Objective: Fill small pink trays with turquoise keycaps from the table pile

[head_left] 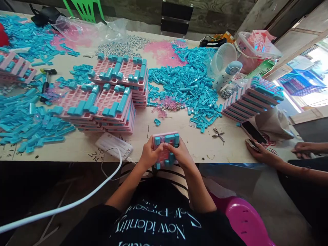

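Observation:
Between both hands I hold a pink plastic grid panel (163, 158) with blue key-shaped pieces set along its edges, tilted up at the table's front edge. My left hand (151, 152) is closed around its left side. My right hand (182, 152) grips the right side, and both thumbs press near the middle of the panel's face. What lies under the thumbs is hidden. Stacks of similar pink panels (110, 102) with blue pieces stand ahead to the left. One small blue piece (157, 121) lies just beyond my hands.
Heaps of loose blue pieces (189, 78) spread behind. A white power bank (114, 145) with a cable lies left. Pliers (218, 134), a hammer (46, 83) and another panel stack (252, 99) are on the table. At right, another person's hand (263, 153) holds a phone.

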### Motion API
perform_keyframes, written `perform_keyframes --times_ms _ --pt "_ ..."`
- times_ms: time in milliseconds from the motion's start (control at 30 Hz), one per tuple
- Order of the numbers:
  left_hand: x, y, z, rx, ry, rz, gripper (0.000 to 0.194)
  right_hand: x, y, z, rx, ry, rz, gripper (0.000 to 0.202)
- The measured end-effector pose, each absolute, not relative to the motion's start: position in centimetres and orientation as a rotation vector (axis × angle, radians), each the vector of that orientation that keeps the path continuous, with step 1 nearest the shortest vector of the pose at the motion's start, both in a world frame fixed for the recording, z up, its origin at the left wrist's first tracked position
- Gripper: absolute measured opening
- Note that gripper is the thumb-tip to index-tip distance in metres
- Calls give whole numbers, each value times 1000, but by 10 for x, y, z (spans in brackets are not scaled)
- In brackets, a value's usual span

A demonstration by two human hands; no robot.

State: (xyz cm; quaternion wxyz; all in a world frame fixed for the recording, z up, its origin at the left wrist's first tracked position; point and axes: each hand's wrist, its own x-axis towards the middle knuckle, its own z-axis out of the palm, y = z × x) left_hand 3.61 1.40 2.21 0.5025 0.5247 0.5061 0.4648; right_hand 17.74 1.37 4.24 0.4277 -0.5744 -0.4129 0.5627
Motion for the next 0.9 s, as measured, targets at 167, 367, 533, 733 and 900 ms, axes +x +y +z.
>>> perform_keyframes --times_ms 167,367,533,733,900 --pt "31 25 16 952 1073 1072 33 175 21 32 -1538 -1169 1241 35" --pt "30 23 18 796 1021 1151 42 165 24 44 -1623 -1246 1159 41" --pt "31 17 20 908 1050 1149 40 162 21 48 -1669 -1160 1186 49" --pt "30 8 28 1085 1111 1106 37 161 16 46 -1577 -1086 1191 43" --pt "29 5 32 1037 1072 1111 36 158 10 48 -1561 -1053 1192 41"
